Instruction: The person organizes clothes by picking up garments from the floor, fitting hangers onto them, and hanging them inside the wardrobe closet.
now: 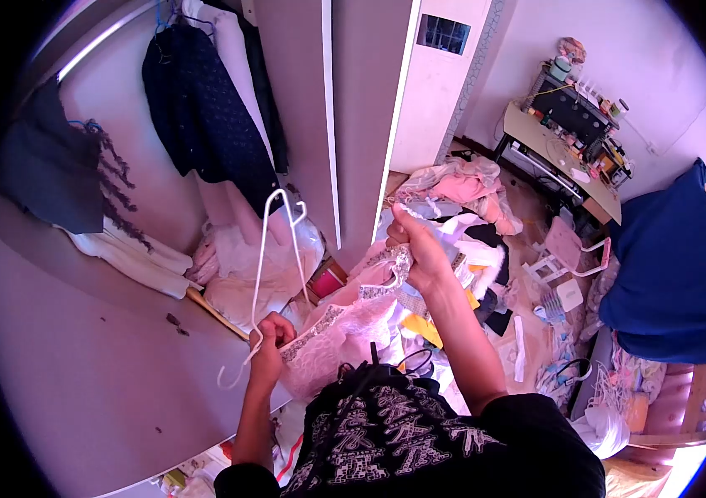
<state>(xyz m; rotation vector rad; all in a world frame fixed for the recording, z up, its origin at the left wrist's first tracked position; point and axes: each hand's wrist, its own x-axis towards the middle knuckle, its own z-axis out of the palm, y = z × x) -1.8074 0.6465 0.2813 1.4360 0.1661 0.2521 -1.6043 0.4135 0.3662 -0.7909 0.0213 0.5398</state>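
The left hand (267,347) hides part of the white hanger (261,270).

Cluttered desk (536,139) upper right in my view. Pink chair (567,244) near it, below. Big blue cloth (670,270) to its right, lower. Pink fabric heap (473,189) on floor, left of it. Dark patterned garment (201,112) hanging, well left of it.
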